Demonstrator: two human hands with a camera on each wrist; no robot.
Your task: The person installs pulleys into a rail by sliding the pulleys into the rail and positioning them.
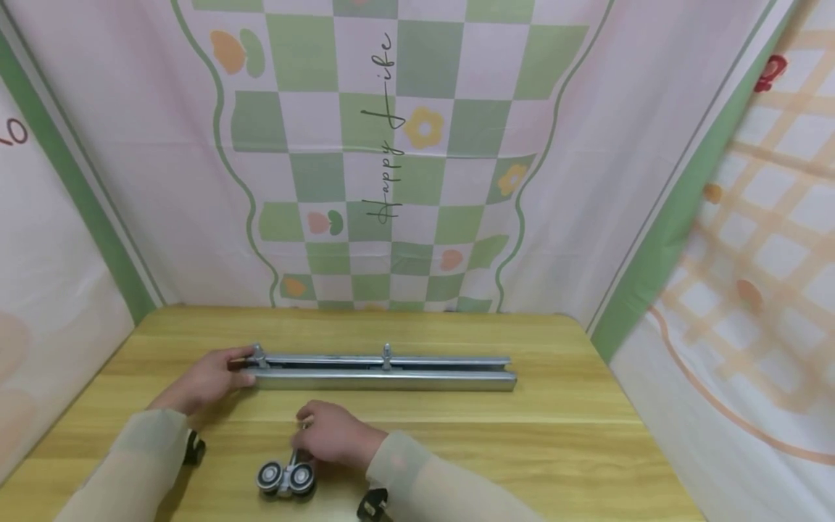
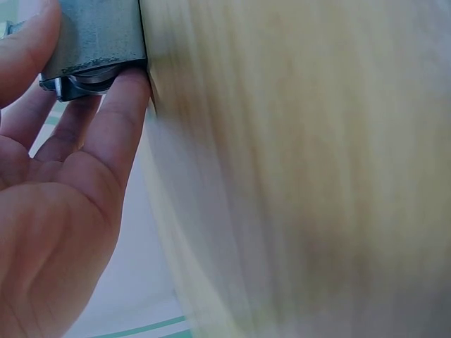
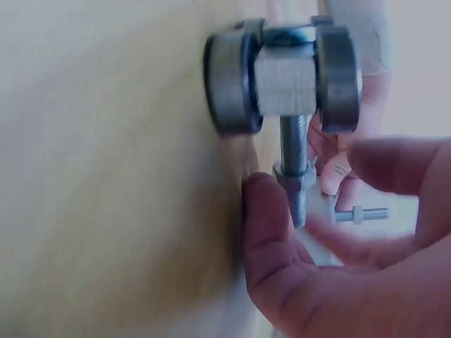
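Note:
A silver metal track rail (image 1: 385, 381) lies lengthwise across the table, its slot facing up. Two bolts poke out of the slot, a middle bolt (image 1: 387, 354) and one at the left end. My left hand (image 1: 210, 379) holds the rail's left end; in the left wrist view a rounded part (image 2: 95, 76), maybe a wheel, shows inside that end by the fingers. Nearer to me, my right hand (image 1: 342, 436) holds a roller trolley (image 1: 285, 478) by its threaded bolt, wheels toward me. In the right wrist view a nut (image 3: 296, 176) sits on that bolt beside the fingers.
The wood-grain table (image 1: 554, 435) extends to the right of both hands. Behind it hangs a checked, printed cloth (image 1: 313, 58), with more cloth on the left and right sides. A black strap piece (image 1: 373, 504) shows under the right sleeve.

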